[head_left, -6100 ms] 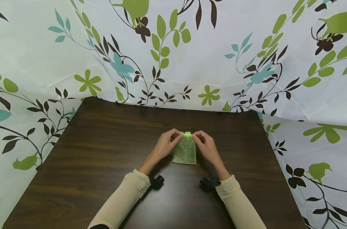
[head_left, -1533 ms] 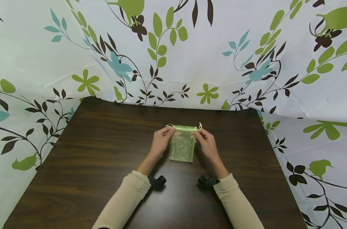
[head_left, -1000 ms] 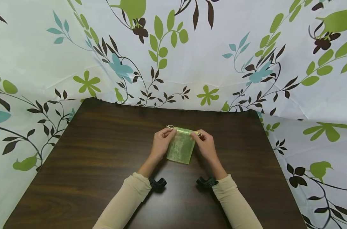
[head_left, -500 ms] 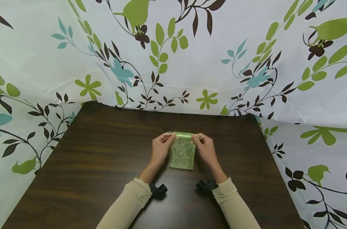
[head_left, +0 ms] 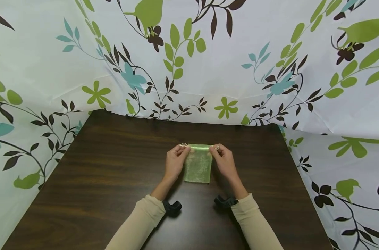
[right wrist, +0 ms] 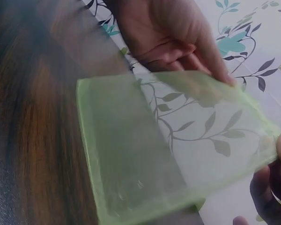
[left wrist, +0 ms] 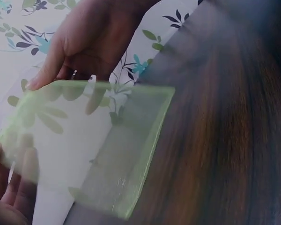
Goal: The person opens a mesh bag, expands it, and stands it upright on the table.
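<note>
A sheer light-green drawstring pouch (head_left: 198,167) hangs between both hands over the table, its top edge stretched flat and wide. My left hand (head_left: 174,163) pinches the upper left corner between thumb and fingers; a pale cord loop (head_left: 183,144) sticks out there. At the upper right corner, my right hand (head_left: 225,161) pinches the pouch, with a bit of cord by the fingertips. In the left wrist view the pouch (left wrist: 117,154) is see-through and looks flat, with nothing visible inside. The right wrist view shows the same pouch (right wrist: 126,150) held at its mouth.
The dark wood-grain table (head_left: 114,166) spreads around the hands. Behind and beside it hangs a white cloth (head_left: 227,62) printed with leaves, flowers and birds. A black wrist device (head_left: 173,208) sits at the left cuff, and another device (head_left: 225,202) at the right.
Six seconds ago the pouch's neck was gathered, with hands at the cords; now its mouth is spread wide. The pouch tilted about a second ago and is now level, both corners still held.
</note>
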Demonstrator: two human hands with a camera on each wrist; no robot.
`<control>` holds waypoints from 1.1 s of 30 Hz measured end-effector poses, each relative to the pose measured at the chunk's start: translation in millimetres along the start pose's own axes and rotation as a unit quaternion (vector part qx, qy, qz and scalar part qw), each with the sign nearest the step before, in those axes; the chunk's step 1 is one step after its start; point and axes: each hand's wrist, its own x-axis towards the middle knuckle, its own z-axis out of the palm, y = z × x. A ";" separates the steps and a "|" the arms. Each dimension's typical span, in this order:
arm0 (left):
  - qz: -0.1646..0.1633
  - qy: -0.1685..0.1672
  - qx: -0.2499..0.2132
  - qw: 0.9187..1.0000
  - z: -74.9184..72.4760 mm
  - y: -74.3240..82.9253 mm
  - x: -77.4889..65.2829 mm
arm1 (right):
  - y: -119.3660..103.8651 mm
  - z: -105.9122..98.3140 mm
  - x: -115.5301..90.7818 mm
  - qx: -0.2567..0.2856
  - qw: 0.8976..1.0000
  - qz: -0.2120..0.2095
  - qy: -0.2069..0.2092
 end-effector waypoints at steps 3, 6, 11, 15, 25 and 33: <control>0.000 -0.032 0.013 0.999 -2.4 -1.3 1.5 | -13.8 -1.3 -2.0 0.002 1.000 0.009 -0.001; 0.011 -0.041 0.019 0.999 -3.9 -1.4 2.4 | -11.3 -1.4 -1.0 0.007 1.000 0.017 0.002; 0.026 -0.040 0.020 0.999 -4.3 -0.9 3.9 | -10.5 -2.6 -0.5 0.015 0.999 0.029 -0.011; 0.028 -0.032 0.022 0.999 -3.9 0.5 4.8 | -11.6 -2.8 -1.0 0.020 0.999 0.031 -0.014; 0.001 -0.091 -0.008 0.996 -6.4 -0.9 7.0 | -1.6 -1.3 3.8 0.017 0.999 0.034 0.001; 0.008 -0.098 -0.011 0.995 -8.5 -0.6 7.5 | 27.3 1.3 8.3 0.031 0.999 0.033 0.006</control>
